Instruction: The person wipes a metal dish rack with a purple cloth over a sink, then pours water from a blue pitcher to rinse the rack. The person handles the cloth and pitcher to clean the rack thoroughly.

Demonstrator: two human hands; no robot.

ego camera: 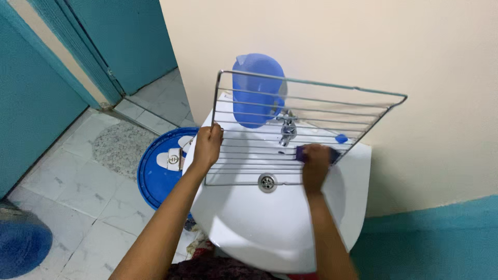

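A metal wire rack (311, 98) is held tilted over a white washbasin (280, 228). My left hand (207, 146) grips the rack's left edge. My right hand (315, 165) presses a dark blue sponge (301, 152) against the rack's wires near its right side. Behind the rack, a blue plastic jug (258, 89) stands on the basin's back ledge beside the chrome tap (287, 130). The drain (267, 182) shows below the rack's lower bar.
A blue round lid or tub (158, 171) lies on the tiled floor left of the basin. A teal door (124, 41) and frame stand at the back left. A cream wall rises right behind the basin. Another blue object (21, 243) sits at the lower left.
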